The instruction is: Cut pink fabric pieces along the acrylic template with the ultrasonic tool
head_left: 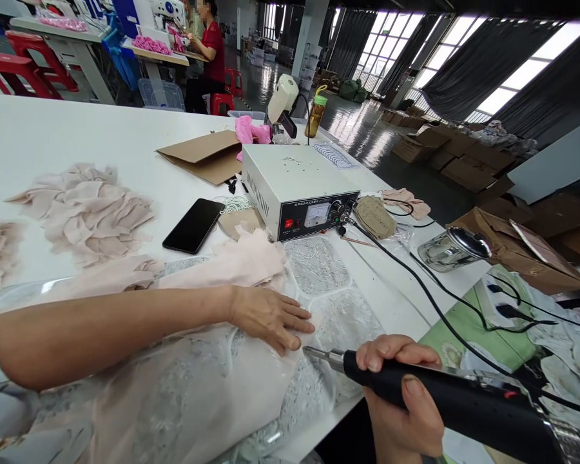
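My left hand (270,319) lies flat, fingers stretched out, on a sheer pale pink fabric (212,386). Under that fabric is a clear sheet (319,258) with grey speckled patches. My right hand (401,393) is wrapped round a black ultrasonic cutter (444,399) with a metal tip. The tip points left and sits just beside my left thumb, close to the fabric; whether it touches is not clear. A cord runs from a white control box (294,183) with a dial and a lit red switch toward the cutter.
Cut fabric piles (96,212) lie at the left. A black phone (193,225), brown cardboard (203,154), a glass jar (454,248) and a bottle (316,113) stand or lie about the table. Cords cross the right side. A person in red (212,51) sits at a machine behind.
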A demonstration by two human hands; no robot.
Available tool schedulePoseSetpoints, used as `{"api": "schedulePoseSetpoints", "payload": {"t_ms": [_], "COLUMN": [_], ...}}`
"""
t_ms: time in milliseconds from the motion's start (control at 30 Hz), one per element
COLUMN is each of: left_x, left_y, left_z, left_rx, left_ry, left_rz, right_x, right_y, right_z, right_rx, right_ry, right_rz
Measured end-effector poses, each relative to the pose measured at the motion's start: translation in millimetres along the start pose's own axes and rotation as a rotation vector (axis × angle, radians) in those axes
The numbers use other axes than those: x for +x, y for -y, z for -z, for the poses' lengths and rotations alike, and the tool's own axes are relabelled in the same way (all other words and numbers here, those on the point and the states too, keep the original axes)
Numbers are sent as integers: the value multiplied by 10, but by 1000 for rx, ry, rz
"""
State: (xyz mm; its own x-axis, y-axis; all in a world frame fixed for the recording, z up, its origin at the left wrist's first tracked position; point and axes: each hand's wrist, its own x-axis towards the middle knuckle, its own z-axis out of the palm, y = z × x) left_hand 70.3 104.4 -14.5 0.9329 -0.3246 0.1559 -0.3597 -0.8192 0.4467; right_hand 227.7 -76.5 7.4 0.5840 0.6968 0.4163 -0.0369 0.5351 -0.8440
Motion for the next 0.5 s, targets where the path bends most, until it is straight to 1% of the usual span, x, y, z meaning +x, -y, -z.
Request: {"api": "schedulePoseSetpoints", "payload": {"t_ms": [133,200,267,400,500], "left_x": [-13,-15,-12,-1,-2], "left_y": [8,12,14,11,5], "left_z": [-15,-22,-23,-5,6], "left_rx": [18,-26,-71,-99,-56], "left_ry": [-84,-128,-147,-135,-81], "left_rz": [-70,-73,-65,-52,-39], "right_x": [27,43,57,69,63], "right_y": [14,12,2,-24,-33], "right_z": [34,50,56,42,35], "right_rx": [13,5,-2,1,-6], "right_ry": [-32,-64,-89,-74,-25], "right_rz": [32,35,28,34,42]}}
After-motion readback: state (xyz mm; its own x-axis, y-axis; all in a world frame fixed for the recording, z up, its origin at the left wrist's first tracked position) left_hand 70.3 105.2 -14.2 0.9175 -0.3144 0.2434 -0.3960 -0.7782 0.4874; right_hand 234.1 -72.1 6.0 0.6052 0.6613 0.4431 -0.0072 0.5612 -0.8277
